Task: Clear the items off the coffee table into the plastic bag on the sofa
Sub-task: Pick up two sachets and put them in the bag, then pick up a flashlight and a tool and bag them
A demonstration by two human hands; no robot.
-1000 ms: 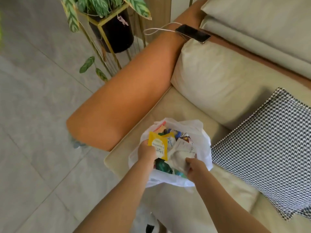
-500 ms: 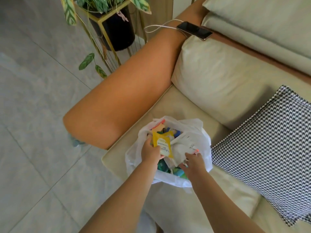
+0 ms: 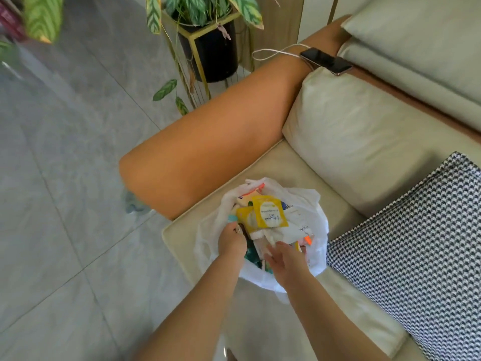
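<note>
Both hands are down in the white plastic bag (image 3: pixel 263 277) on the sofa seat (image 3: pixel 276 162). The yellow sachets (image 3: pixel 268 213) lie on top of the pile, just beyond the left hand (image 3: pixel 232 241), the nearer one, long axis pointing away. Its fingers curl into the contents; the right hand (image 3: pixel 285 259) hovers with fingers loosely spread.

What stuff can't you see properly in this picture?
- Head view: the lower contents of the plastic bag are covered by the yellow packets and both hands.
- Left hand: fingertips are tucked into the bag, so what they grip is unclear.
- Right hand: fingers are blurred.
- The coffee table is out of frame.
- The plant is cut off by the top edge.
</note>
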